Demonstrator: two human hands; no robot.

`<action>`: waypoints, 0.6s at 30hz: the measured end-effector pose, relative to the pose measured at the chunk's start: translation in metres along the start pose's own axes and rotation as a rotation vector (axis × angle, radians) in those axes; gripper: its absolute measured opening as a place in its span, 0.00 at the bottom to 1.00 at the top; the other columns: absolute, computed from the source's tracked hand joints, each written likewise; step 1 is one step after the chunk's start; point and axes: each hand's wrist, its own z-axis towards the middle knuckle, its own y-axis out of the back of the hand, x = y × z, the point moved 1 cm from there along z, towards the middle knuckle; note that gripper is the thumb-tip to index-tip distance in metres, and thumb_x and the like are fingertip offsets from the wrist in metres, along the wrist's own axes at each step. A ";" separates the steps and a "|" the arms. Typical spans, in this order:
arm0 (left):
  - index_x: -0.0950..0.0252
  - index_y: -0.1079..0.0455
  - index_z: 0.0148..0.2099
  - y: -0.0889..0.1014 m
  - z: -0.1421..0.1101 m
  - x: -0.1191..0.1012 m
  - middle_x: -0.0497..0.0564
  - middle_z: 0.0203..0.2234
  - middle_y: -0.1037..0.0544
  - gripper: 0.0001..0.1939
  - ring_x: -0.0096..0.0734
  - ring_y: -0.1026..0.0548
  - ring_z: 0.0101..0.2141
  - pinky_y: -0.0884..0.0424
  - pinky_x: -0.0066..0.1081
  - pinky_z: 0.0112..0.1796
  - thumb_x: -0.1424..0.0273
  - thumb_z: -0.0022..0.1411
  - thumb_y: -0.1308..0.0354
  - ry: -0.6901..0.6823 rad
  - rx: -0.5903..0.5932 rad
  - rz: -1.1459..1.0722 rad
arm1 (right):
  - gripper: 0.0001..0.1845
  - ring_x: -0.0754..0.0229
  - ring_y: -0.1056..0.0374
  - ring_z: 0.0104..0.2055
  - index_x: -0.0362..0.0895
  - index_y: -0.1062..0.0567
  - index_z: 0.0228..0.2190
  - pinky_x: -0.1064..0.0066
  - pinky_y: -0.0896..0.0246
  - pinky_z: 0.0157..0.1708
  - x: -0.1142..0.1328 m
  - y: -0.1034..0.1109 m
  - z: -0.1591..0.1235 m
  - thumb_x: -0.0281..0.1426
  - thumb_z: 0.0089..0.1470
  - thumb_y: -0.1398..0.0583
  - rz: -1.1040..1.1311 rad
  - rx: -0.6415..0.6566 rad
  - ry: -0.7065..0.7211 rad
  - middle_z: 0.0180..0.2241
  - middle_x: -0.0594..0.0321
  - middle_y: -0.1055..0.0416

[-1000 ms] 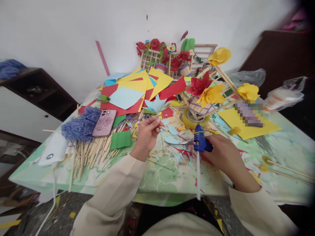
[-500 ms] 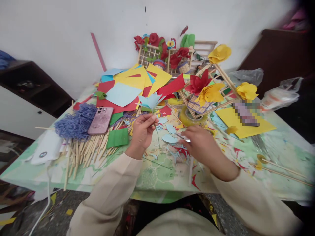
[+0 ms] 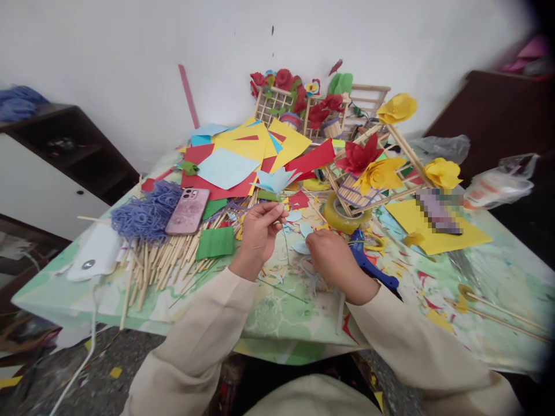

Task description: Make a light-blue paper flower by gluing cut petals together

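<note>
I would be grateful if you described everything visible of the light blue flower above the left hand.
The light blue flower looks like paper, with several pointed petals spreading outward, some tips turned up. It is open and faces roughly upward, just above the left hand, whose thumb and fingers pinch near its base. A thin green stem shows below the fingers; its join to the flower is hidden. Coloured sheets lie behind it.

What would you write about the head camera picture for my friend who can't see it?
A person's left hand pinches the thin stem of a light-blue paper flower, while the right hand is at light-blue paper pieces, near a blue glue gun. Farther back, colored paper sheets and wooden stick frames with red and yellow paper flowers crowd the table.
</note>
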 end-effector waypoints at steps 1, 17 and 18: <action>0.67 0.27 0.28 0.000 0.000 0.000 0.47 0.19 0.25 0.09 0.16 0.30 0.19 0.38 0.15 0.18 0.73 0.41 0.31 0.007 0.004 -0.004 | 0.06 0.55 0.35 0.38 0.39 0.28 0.31 0.68 0.46 0.37 0.000 0.000 0.000 0.26 0.53 0.45 0.003 -0.016 -0.006 0.32 0.55 0.29; 0.70 0.29 0.28 -0.002 -0.001 0.001 0.48 0.18 0.25 0.11 0.15 0.31 0.18 0.38 0.13 0.18 0.74 0.40 0.31 0.125 -0.007 -0.101 | 0.06 0.58 0.31 0.31 0.41 0.30 0.33 0.71 0.54 0.27 0.002 0.009 0.001 0.24 0.53 0.47 -0.013 -0.019 -0.079 0.29 0.57 0.27; 0.70 0.29 0.28 -0.002 -0.001 0.001 0.48 0.18 0.25 0.11 0.15 0.31 0.18 0.38 0.13 0.18 0.74 0.40 0.31 0.136 -0.007 -0.107 | 0.07 0.58 0.32 0.30 0.42 0.31 0.34 0.71 0.55 0.26 0.000 0.015 0.000 0.25 0.55 0.48 -0.006 -0.044 -0.104 0.28 0.57 0.27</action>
